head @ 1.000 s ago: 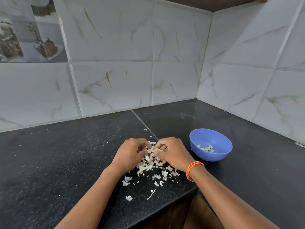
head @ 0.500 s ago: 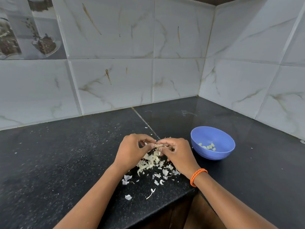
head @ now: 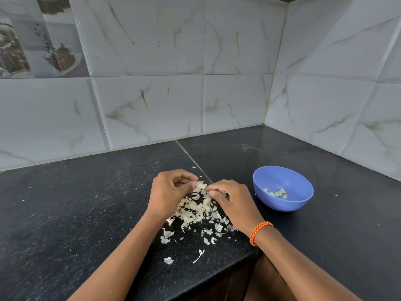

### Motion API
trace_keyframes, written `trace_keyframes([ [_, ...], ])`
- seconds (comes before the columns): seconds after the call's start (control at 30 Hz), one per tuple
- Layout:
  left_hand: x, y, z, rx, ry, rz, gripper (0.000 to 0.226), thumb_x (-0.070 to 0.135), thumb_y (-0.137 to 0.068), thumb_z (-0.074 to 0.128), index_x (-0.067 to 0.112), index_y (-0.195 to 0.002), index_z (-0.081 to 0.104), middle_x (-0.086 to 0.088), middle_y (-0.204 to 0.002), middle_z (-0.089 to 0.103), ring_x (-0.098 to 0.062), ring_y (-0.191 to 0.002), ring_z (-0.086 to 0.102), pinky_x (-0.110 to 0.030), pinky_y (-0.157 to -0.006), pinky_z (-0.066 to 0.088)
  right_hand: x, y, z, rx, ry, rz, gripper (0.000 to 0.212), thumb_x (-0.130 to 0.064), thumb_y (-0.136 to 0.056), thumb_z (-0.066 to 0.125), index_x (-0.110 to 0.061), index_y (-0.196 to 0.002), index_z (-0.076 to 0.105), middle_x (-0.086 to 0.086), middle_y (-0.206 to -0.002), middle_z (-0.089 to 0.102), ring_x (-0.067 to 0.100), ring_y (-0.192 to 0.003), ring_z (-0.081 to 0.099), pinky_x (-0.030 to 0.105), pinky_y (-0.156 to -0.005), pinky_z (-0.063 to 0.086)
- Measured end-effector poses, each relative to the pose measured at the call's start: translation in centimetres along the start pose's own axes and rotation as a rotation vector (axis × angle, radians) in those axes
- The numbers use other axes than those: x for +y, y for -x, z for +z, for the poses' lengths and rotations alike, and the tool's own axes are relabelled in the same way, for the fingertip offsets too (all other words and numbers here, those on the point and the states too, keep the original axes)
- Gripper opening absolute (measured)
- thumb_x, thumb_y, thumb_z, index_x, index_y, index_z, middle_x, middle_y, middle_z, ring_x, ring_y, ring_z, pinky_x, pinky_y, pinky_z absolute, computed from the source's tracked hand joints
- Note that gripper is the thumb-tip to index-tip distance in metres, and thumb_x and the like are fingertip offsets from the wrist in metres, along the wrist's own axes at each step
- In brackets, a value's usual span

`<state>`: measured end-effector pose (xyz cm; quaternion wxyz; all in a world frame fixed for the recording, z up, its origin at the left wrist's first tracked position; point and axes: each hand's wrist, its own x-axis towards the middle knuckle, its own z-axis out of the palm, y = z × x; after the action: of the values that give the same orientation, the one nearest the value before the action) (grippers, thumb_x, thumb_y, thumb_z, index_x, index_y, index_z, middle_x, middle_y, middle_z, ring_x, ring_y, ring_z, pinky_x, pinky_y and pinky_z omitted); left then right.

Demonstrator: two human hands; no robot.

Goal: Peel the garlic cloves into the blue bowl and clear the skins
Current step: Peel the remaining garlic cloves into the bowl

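Where peeled cloves (head: 276,193) lie, blue bowl (head: 300,179) (beside skins (head: 195,208))

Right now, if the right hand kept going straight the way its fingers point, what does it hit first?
The right hand points left across the pile of garlic skins. First contact is probably the skin piece pinched between both hands, then the left hand fingertips. Depth from one view is uncertain.
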<state>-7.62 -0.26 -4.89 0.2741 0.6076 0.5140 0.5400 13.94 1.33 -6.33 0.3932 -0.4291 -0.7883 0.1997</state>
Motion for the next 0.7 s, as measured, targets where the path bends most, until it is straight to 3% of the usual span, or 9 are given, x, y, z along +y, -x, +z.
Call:
trace_keyframes([
  [0.1,0.0,-0.1,-0.2,0.034,0.007,0.005,0.015,0.008,-0.089,0.087,0.022,-0.094,0.085,0.004,-0.088,0.083,-0.016,-0.085,0.08,-0.041,-0.085,0.067,0.0,0.0,0.0,0.011,0.012,0.045,0.015,-0.021,-0.102,0.071,-0.029,-0.105,0.083,-0.02,-0.091,0.075,-0.003,-0.09,0.067,0.011,-0.074,0.049],
  [0.27,0.1,-0.1,-0.3,0.037,-0.019,0.027,0.017,0.008,-0.089,0.087,0.024,-0.095,0.085,0.006,-0.09,0.083,-0.012,-0.087,0.079,-0.031,-0.083,0.066,0.3,0.4,0.6,-0.038,-0.044,0.014,0.036,0.0,-0.108,0.049,-0.019,-0.101,0.08,-0.01,-0.102,0.073,0.009,-0.084,0.076,0.021,-0.067,0.057],
  [0.33,0.2,-0.1,-0.2,0.03,-0.022,0.034,0.017,0.008,-0.09,0.087,0.025,-0.095,0.085,0.006,-0.09,0.082,-0.014,-0.087,0.079,-0.027,-0.078,0.065,0.1,0.2,0.7,-0.014,-0.02,-0.018,0.036,0.004,-0.104,0.055,-0.021,-0.094,0.079,-0.011,-0.097,0.07,0.01,-0.081,0.074,0.021,-0.067,0.055],
  [0.47,0.3,0.0,0.2,0.016,-0.014,0.036,0.019,0.008,-0.089,0.087,0.027,-0.092,0.085,0.004,-0.091,0.082,-0.016,-0.087,0.078,-0.034,-0.081,0.066,-0.5,0.1,0.8,0.04,0.088,-0.044,0.024,-0.009,-0.092,0.079,-0.033,-0.09,0.077,-0.018,-0.092,0.065,0.007,-0.089,0.064,0.019,-0.072,0.049],
  [0.57,0.3,0.3,0.4,0.018,-0.007,0.028,0.019,0.01,-0.087,0.088,0.028,-0.091,0.084,0.006,-0.088,0.081,-0.019,-0.081,0.077,-0.045,-0.08,0.066,-0.7,0.5,0.9,0.142,0.01,-0.032,0.019,-0.013,-0.098,0.07,-0.031,-0.095,0.071,-0.018,-0.09,0.068,0.01,-0.089,0.064,0.023,-0.071,0.052],
  [0.7,0.7,0.6,1.0,0.02,-0.025,0.064,0.022,0.007,-0.088,0.087,0.029,-0.09,0.084,0.009,-0.086,0.081,-0.015,-0.079,0.077,-0.038,-0.076,0.065,-1.8,0.7,1.1,0.152,-0.164,0.011,0.012,-0.027,-0.1,0.071,-0.03,-0.109,0.063,-0.012,-0.095,0.068,0.011,-0.092,0.066,0.025,-0.072,0.055],
])
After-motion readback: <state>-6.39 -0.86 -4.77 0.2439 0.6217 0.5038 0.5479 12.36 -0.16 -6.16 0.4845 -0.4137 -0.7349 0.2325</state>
